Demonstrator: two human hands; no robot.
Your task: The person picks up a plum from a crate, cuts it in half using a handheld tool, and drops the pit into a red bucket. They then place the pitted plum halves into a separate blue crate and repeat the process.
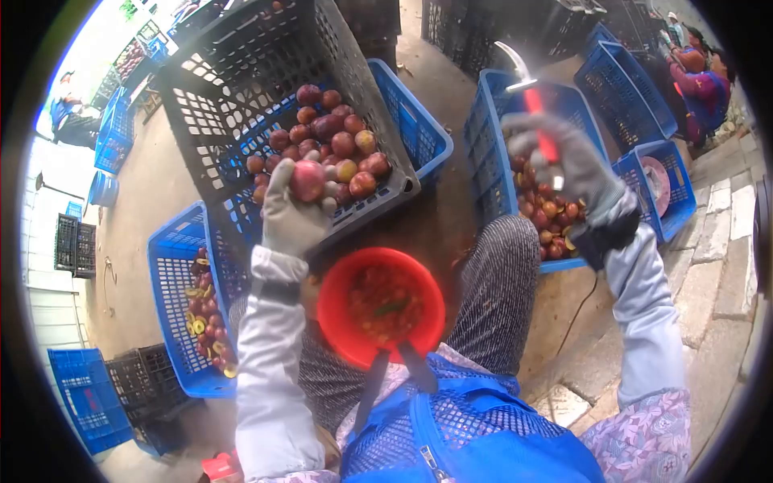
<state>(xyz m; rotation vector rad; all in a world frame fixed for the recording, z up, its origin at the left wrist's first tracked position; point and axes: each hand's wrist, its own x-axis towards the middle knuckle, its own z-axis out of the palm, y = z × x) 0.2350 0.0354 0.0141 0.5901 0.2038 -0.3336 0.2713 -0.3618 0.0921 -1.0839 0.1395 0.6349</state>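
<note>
My left hand (291, 211), in a grey glove, is closed around a reddish plum (307, 181) at the near edge of a black crate (354, 72). More whole plums (326, 127) lie inside that tilted crate. In my gloved right hand (578, 165) is a small curved knife (540, 121) with a red handle, its hooked blade pointing up and away. The right hand is over a blue crate (485, 153) holding cut plums (551, 211). A red bucket (326, 302) between my knees has reddish pieces and something green in it.
At left, another blue crate (165, 266) contains cut plums. Blue and black crates (93, 398) stand at lower left, and more line the back. A person (699, 84) sits at upper right and another (71, 111) at upper left. Paving bricks (717, 249) cover the right.
</note>
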